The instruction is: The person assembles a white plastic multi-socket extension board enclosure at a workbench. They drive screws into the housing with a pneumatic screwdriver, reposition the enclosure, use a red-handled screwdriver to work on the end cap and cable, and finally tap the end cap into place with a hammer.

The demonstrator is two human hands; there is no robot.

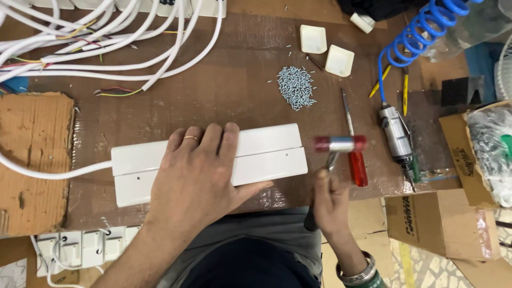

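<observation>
The left hand (200, 176) lies flat, fingers spread, on the white casing (266, 154). The right hand (329, 205) is clamped around the mallet (340, 144). The brown bench (229, 90) carries screws (296, 88), white cables (106, 48) and a screwdriver (354, 154).

Left hand (200, 176) flat on white casing (266, 154); right hand (329, 205) grips mallet (340, 144)

Small electrical assembly workshop. Evidence: worn brown cardboard-covered bench (234, 80); bundle of white sheathed cables with bared coloured wires (106, 48) at its far left corner; heap of small silver screws (296, 87) mid-bench; grey pneumatic screwdriver (397, 141) on a coiled blue air hose (421, 29) toward the right edge; red-handled screwdriver (356, 160) beside it.
</observation>
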